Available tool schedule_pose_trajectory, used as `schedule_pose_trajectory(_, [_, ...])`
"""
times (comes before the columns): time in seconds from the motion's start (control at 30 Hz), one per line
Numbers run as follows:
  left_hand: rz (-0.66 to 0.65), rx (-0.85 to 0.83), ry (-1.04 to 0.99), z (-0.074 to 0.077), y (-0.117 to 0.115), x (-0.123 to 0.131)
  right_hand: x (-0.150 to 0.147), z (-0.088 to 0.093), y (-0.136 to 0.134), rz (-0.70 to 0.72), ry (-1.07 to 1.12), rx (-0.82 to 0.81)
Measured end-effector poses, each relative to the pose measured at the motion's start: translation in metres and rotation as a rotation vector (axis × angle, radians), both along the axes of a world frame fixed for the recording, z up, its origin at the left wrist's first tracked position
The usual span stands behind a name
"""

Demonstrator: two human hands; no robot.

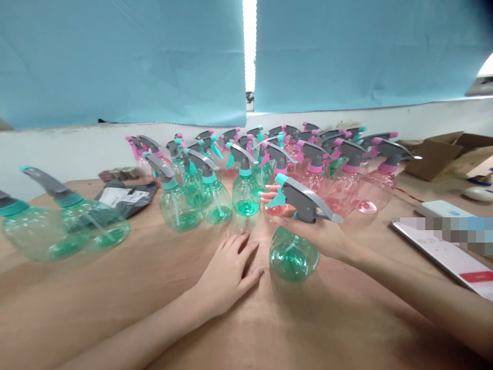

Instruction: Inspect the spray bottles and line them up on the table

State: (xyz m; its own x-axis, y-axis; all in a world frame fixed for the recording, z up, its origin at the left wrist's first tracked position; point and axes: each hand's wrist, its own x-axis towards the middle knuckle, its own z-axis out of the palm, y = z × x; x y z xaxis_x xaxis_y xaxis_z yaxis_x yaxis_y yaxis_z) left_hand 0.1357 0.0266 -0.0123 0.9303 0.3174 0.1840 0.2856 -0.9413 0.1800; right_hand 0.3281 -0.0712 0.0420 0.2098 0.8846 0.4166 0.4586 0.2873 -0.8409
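Observation:
A green spray bottle with a grey and turquoise trigger head stands in front of me. My right hand is around its neck, just under the head, with the fingertips showing on the far left side. My left hand lies on the tabletop to the left of that bottle, fingers stretched out and holding nothing. Closest beyond it are more green spray bottles, one in the middle and another beside it. Pink spray bottles crowd the right part of the group behind.
Two green bottles stand apart at the left, near a dark plastic bag. To the right are a phone, a white box-shaped device, an opened cardboard box and a white mouse. Blue cloth hangs behind the wooden table.

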Motion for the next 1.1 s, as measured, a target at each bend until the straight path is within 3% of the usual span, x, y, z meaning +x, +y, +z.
schedule_pose_trajectory(0.27, [0.003,-0.002,0.014,-0.0002,-0.0005,-0.0007,0.0003,-0.0008,-0.0001,-0.042,-0.007,0.022])
schedule_pose_trajectory(0.63, [-0.002,0.004,0.011,0.0006,-0.0009,-0.0008,0.0007,-0.0005,0.0017,0.031,0.054,0.028])
schedule_pose_trajectory(1.1, [0.002,-0.008,0.008,0.0005,-0.001,-0.0001,0.0007,-0.0042,0.0005,-0.065,0.028,0.004])
